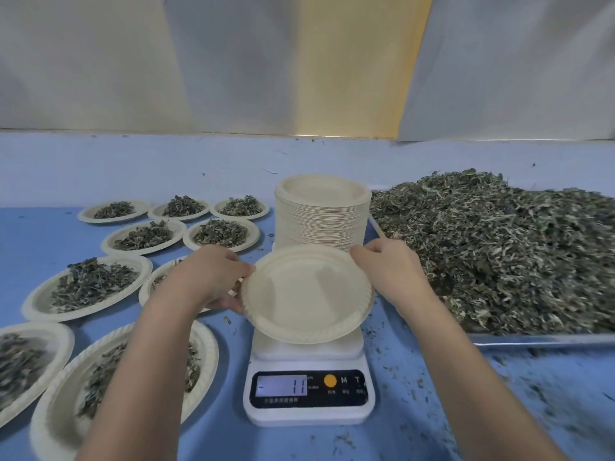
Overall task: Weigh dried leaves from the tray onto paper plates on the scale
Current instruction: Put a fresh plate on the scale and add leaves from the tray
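Note:
An empty cream paper plate (307, 294) is held by both hands just above the white digital scale (307, 399), tilted slightly. My left hand (218, 277) grips its left rim, my right hand (387, 271) pinches its upper right rim. The scale's display reads minus 11. Behind the plate stands a tall stack of paper plates (322, 214). To the right, a metal tray (532, 339) holds a big heap of dried leaves (499, 247).
Several paper plates filled with dried leaves (90, 287) cover the blue table on the left, some under my left forearm. Leaf crumbs are scattered on the table (466, 394) at front right. A pale wall rises behind the table.

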A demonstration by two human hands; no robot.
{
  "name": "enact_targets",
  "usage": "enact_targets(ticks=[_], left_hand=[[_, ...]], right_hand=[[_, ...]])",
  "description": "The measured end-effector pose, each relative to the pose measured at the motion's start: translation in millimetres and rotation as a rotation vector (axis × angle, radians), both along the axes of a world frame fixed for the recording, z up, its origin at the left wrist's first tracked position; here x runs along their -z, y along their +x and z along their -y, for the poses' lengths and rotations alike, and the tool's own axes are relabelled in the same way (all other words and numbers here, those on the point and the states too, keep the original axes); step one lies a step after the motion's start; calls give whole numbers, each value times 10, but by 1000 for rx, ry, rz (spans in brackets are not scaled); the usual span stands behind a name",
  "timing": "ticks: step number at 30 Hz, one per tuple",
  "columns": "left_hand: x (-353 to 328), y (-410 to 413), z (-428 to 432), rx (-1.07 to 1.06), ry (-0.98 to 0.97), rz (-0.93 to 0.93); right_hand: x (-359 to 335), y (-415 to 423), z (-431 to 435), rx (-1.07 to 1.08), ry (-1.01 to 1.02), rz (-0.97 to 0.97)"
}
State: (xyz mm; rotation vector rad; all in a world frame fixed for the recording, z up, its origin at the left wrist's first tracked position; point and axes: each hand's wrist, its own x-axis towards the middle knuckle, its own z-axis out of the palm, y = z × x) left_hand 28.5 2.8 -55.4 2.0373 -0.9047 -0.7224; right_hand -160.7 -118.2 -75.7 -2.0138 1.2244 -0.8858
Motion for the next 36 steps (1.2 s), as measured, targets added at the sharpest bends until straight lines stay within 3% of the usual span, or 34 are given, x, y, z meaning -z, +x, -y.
enact_targets(ticks=[4, 10, 17, 22, 27, 30, 36], left_hand=[[58, 12, 22, 12, 75, 7], [92, 49, 46, -35, 119, -54], [148, 37, 58, -14, 170, -4], [162, 28, 136, -40, 137, 265], [111, -212, 205, -79, -33, 490], [68, -453, 284, 15, -202, 442], [12, -939, 552, 151, -429, 131]], right_hand=[[119, 26, 48, 11, 53, -78], [233, 55, 85, 1, 74, -35], [320, 74, 148, 17, 81, -65], [300, 54, 182, 58, 131, 26], [228, -37, 223, 122, 6, 31], [216, -178, 331, 197, -95, -11], [313, -504, 608, 352, -463, -200]])
